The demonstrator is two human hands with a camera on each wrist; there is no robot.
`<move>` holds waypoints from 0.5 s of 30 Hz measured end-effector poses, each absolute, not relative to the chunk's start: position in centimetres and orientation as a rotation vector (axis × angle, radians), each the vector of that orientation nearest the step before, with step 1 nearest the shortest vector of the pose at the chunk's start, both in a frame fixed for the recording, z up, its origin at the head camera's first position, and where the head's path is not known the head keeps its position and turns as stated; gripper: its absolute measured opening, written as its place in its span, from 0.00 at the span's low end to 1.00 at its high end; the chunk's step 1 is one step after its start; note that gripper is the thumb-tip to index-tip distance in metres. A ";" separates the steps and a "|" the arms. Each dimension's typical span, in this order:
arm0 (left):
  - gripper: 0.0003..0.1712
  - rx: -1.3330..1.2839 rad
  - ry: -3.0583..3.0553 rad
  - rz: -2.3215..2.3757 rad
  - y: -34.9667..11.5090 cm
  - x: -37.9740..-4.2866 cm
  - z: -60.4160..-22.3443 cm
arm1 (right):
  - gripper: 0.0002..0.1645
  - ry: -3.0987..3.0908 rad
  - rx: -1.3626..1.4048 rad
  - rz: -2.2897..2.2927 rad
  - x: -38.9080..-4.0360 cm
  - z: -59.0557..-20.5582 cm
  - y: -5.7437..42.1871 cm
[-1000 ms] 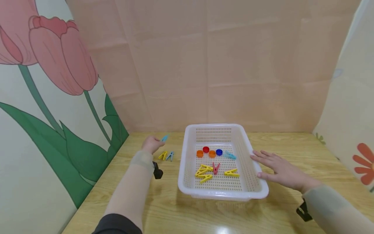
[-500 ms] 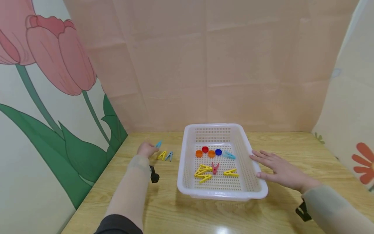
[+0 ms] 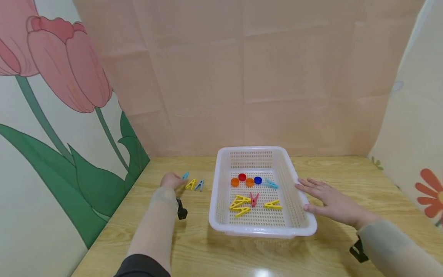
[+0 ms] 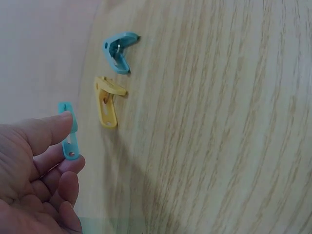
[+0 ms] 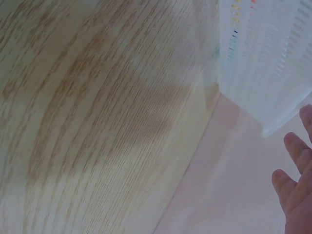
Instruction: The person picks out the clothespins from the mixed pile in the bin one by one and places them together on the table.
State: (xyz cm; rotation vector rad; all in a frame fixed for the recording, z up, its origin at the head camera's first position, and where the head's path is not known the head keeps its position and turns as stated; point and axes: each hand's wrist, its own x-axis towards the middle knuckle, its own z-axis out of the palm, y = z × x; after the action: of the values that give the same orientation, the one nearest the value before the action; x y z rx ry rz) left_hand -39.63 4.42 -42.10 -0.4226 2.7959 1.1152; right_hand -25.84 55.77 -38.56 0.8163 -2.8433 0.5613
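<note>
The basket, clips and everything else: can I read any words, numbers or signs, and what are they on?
None: I can read no word, number or sign on the basket, clips, caps, table or flowers.
Any marks on the black wrist cameras would be too small to read.

Soft light leaves a white glare on the table

The clothespins are yellow, red and light blue, the basket white, the tabletop wood-grained tan.

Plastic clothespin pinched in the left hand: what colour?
Light blue plastic clothespin, clearest in the left wrist view.
</note>
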 end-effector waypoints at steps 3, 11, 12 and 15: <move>0.17 -0.450 2.777 1.142 4.3 -39.8 -42.6 | 0.40 -2.854 0.808 0.564 -25.8 -38.5 55.7; 0.16 -0.491 2.757 1.165 4.2 -39.9 -43.2 | 0.40 -2.867 0.794 0.596 -25.6 -38.3 55.5; 0.15 -0.493 2.756 1.166 4.2 -39.9 -43.3 | 0.40 -2.868 0.793 0.596 -25.6 -38.2 55.5; 0.15 -0.487 2.770 1.133 4.3 -39.7 -43.3 | 0.40 -2.866 0.792 0.588 -25.6 -38.2 55.6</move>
State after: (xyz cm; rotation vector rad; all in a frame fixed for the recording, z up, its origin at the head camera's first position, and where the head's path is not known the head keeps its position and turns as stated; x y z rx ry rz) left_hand -39.73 4.26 -43.32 -0.4869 2.7704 1.1328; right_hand -25.57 55.56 -38.20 0.7921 -2.8660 0.5878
